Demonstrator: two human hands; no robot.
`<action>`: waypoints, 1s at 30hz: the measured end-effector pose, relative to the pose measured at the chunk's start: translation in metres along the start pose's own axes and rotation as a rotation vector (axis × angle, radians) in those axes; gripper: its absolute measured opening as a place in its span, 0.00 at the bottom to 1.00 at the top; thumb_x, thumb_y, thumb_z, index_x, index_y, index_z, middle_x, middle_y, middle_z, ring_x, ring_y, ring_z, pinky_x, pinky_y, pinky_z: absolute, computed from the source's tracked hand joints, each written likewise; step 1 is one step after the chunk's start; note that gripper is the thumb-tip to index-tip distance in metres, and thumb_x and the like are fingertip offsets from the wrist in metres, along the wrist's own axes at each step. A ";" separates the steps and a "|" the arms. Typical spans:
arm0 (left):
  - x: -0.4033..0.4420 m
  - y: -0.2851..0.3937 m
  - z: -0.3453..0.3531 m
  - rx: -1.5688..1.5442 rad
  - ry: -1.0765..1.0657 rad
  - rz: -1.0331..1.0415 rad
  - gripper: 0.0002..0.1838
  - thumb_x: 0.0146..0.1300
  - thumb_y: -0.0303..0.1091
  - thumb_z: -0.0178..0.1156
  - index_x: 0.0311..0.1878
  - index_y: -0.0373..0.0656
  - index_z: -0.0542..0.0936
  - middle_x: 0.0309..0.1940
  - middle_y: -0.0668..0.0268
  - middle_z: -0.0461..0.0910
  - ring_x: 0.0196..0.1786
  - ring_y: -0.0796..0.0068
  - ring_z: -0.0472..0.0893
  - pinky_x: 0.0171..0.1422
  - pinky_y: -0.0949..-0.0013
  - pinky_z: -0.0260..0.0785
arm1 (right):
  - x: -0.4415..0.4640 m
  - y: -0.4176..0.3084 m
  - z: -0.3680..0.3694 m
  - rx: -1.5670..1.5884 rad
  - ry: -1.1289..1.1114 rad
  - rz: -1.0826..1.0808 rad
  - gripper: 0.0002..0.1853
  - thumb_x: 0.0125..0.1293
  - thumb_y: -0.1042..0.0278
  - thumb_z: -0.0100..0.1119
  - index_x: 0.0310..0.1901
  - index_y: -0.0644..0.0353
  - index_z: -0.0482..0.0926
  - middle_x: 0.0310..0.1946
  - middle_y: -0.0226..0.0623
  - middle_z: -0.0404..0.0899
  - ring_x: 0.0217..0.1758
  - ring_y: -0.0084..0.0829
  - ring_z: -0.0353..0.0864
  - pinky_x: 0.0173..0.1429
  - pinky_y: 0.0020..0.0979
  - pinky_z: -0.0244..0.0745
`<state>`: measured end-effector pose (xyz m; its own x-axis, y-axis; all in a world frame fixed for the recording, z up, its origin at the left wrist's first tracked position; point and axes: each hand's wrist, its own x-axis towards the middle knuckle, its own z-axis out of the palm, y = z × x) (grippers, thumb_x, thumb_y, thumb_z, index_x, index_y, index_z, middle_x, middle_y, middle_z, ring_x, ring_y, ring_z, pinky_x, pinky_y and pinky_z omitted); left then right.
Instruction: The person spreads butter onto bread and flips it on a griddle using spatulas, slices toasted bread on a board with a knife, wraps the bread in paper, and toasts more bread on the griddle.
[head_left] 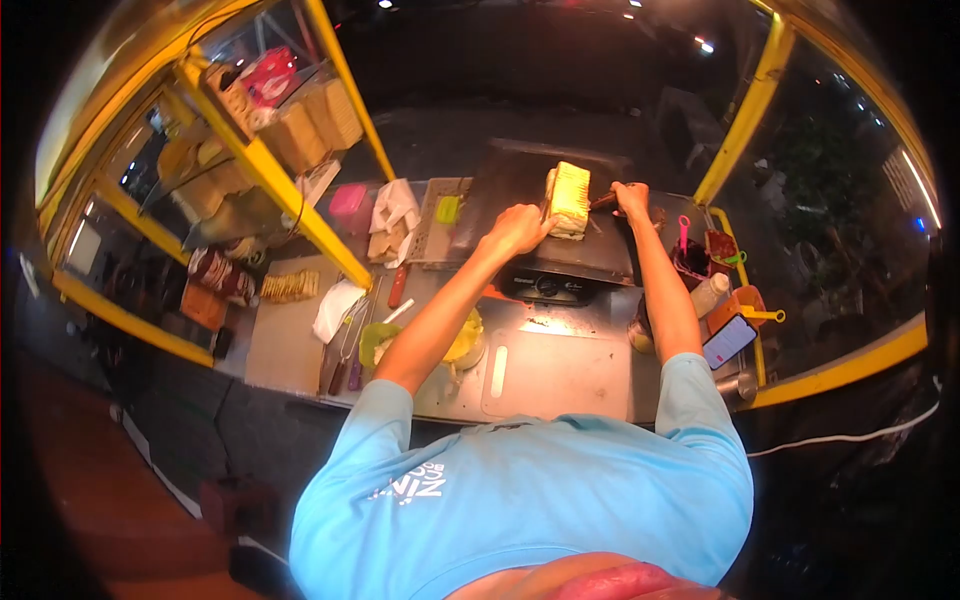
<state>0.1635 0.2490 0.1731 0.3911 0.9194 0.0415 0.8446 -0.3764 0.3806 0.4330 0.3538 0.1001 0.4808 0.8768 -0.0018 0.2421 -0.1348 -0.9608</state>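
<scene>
A block of yellow-topped sliced bread stands on the dark flat griddle in front of me. My left hand is closed at the bread's lower left side. A thin dark edge shows between its fingers and the bread, but what it grips is mostly hidden. On the other side, my right hand wraps around the handle of a dark spatula, which points toward the bread's right side. The griddle's control knob faces me.
Nearer me lies a pale cutting board. On the left are a red-handled tool, a green bowl and more bread. A phone, a bottle and sauce tubs stand right. Yellow posts frame the stall.
</scene>
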 end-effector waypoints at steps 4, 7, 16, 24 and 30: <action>-0.009 -0.004 -0.005 0.017 -0.024 -0.050 0.25 0.65 0.50 0.56 0.39 0.33 0.84 0.38 0.43 0.83 0.45 0.45 0.83 0.51 0.48 0.75 | 0.006 0.000 0.019 -0.094 -0.144 -0.029 0.13 0.52 0.62 0.65 0.25 0.66 0.79 0.19 0.36 0.76 0.19 0.27 0.75 0.21 0.34 0.79; -0.005 -0.016 0.004 0.028 0.025 -0.085 0.24 0.63 0.50 0.57 0.42 0.34 0.84 0.40 0.45 0.84 0.47 0.49 0.84 0.53 0.51 0.76 | 0.014 0.001 0.040 -0.079 -0.177 0.008 0.13 0.52 0.63 0.66 0.20 0.62 0.75 0.13 0.32 0.69 0.13 0.25 0.68 0.18 0.31 0.76; 0.005 -0.001 0.014 -0.013 0.075 -0.048 0.24 0.63 0.51 0.58 0.42 0.34 0.84 0.39 0.47 0.84 0.46 0.51 0.84 0.53 0.54 0.75 | 0.000 -0.020 0.017 -0.038 -0.227 0.006 0.11 0.54 0.64 0.65 0.25 0.62 0.77 0.14 0.28 0.68 0.14 0.23 0.67 0.20 0.30 0.76; -0.004 0.022 0.013 -0.075 0.005 0.019 0.25 0.62 0.52 0.59 0.42 0.34 0.84 0.40 0.46 0.84 0.47 0.49 0.84 0.54 0.52 0.75 | -0.022 -0.020 -0.040 -0.064 -0.177 -0.006 0.12 0.55 0.66 0.65 0.22 0.62 0.76 0.13 0.28 0.67 0.13 0.22 0.66 0.19 0.28 0.75; -0.011 0.012 -0.003 -0.078 -0.060 -0.040 0.26 0.62 0.52 0.59 0.44 0.34 0.84 0.43 0.46 0.83 0.51 0.50 0.83 0.58 0.54 0.74 | -0.025 -0.016 -0.028 -0.066 -0.123 0.008 0.11 0.55 0.66 0.65 0.22 0.62 0.77 0.14 0.28 0.68 0.13 0.22 0.65 0.18 0.28 0.75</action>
<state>0.1681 0.2346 0.1804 0.3810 0.9241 -0.0301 0.8297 -0.3274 0.4521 0.4404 0.3210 0.1236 0.3768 0.9251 -0.0469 0.2958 -0.1681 -0.9404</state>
